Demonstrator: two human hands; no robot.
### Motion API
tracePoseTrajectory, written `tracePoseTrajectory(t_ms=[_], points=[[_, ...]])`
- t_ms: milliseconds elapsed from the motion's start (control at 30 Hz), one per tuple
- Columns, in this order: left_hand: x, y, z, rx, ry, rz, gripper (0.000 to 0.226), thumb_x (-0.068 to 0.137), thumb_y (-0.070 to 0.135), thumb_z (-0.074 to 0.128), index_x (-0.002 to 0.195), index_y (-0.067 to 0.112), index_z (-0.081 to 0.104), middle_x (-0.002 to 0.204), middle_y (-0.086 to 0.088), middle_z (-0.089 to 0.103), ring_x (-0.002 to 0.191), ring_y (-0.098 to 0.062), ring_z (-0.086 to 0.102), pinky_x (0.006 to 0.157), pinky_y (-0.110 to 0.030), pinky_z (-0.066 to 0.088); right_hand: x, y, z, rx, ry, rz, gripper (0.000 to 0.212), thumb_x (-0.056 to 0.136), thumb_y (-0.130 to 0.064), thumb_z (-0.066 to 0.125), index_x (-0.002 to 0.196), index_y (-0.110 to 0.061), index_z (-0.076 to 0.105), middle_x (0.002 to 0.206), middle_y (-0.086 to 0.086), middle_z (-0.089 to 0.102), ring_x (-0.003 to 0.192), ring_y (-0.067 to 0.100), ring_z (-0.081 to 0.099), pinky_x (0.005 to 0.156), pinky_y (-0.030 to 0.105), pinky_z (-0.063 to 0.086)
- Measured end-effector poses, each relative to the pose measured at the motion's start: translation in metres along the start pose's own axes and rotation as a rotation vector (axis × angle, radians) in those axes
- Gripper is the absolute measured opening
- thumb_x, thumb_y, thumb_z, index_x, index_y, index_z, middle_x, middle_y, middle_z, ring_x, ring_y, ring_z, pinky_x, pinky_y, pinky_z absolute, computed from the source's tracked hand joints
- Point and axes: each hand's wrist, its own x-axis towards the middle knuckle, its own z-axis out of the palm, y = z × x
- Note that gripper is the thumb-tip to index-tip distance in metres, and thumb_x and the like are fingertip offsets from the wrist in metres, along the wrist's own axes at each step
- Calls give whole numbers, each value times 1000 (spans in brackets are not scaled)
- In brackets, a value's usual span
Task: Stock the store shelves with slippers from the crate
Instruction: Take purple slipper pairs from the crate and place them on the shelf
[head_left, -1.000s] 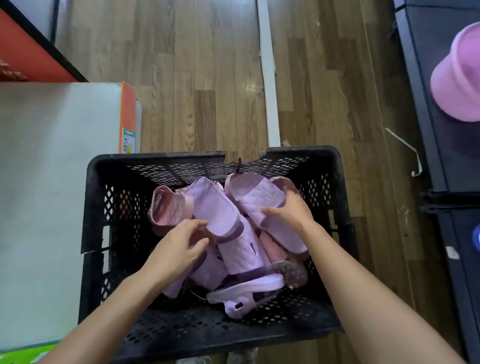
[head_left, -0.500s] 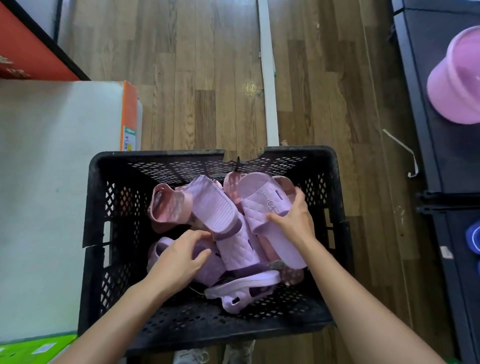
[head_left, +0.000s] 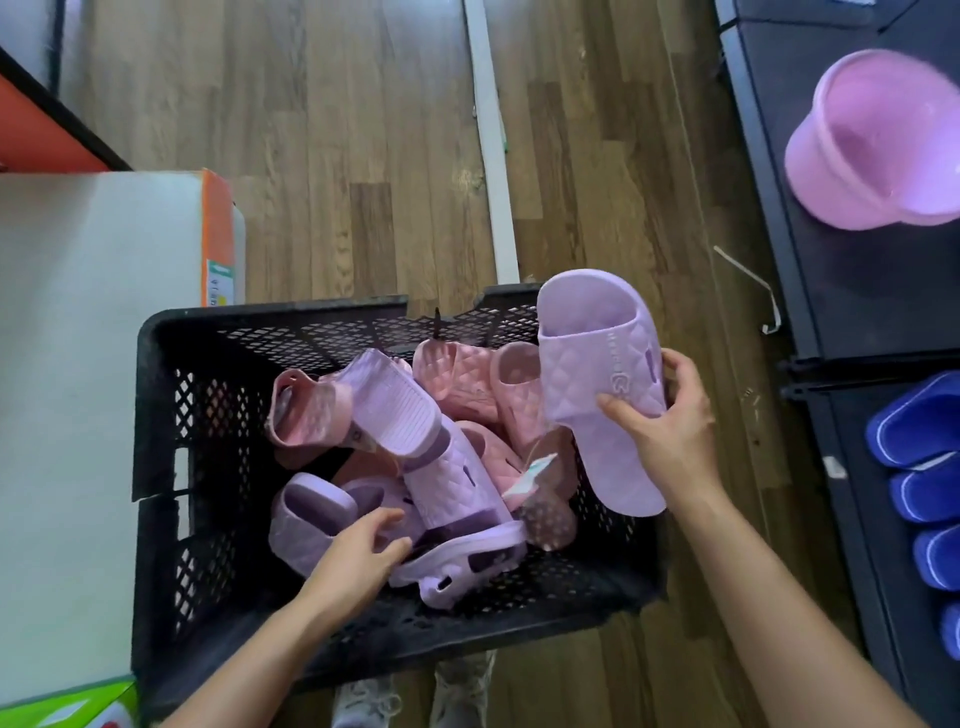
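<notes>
Since the earlier frame the right hand (head_left: 670, 431) has lifted a lilac quilted rubber slipper (head_left: 597, 374) out of the heap, and it now hangs over the right rim of the black lattice plastic crate (head_left: 270, 313). At the far left a white cardboard box with an orange edge (head_left: 104, 364) stands against the crate. Inside, the left hand (head_left: 358, 556) rests on the jumbled lilac slippers (head_left: 447, 467), fingers lightly bent; whether it has closed on one cannot be told. Pink quilted slippers (head_left: 467, 384) lie towards the far wall. The right hand clasps the raised slipper across its strap, thumb on top. Further right, a dark shelf (head_left: 831, 291) carries a pink plastic tub (head_left: 878, 140) and a row of blue slippers (head_left: 919, 467).
</notes>
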Motion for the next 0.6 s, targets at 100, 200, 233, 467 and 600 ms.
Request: tracePoseTrajectory(t_ms=[100, 200, 233, 467, 600], points=[[13, -3, 8, -132, 27, -93, 44, 88, 16, 60, 130, 9, 49, 127, -7, 57, 108, -14, 52, 90, -26, 38, 5, -4, -8, -14, 5, -18, 62, 69, -15, 81, 122, -12, 48, 109, -1, 57, 97, 15, 55, 79, 29, 46], [26, -1, 17, -188, 39, -150, 46, 86, 22, 64, 126, 6, 50, 117, -5, 59, 110, -20, 53, 88, -26, 38, 5, -2, -6, -55, -60, -32, 64, 69, -13, 81, 123, -11, 48, 108, -5, 55, 95, 12, 52, 74, 19, 40], [30, 0, 19, -238, 41, -155, 36, 84, 26, 66, 114, 8, 55, 106, -2, 62, 106, -21, 56, 85, -28, 42, 4, -1, -4, -59, -78, -37, 64, 68, -12, 81, 123, -10, 48, 108, -5, 55, 95, 11, 52, 73, 16, 38], [54, 12, 34, -693, -28, -233, 49, 83, 31, 68, 120, 2, 54, 107, -7, 65, 102, -24, 62, 82, -26, 53, -2, 20, 13, -89, -125, -6, 69, 66, -20, 83, 125, -16, 47, 112, -6, 56, 100, 13, 55, 80, 28, 44], [78, -4, 51, -795, -42, -231, 101, 42, 51, 91, 124, 7, 51, 115, -12, 66, 104, -27, 64, 96, -44, 48, -4, 29, 19, -73, -126, 5, 72, 66, -22, 83, 127, -18, 45, 115, -6, 56, 103, 13, 55, 83, 31, 48]])
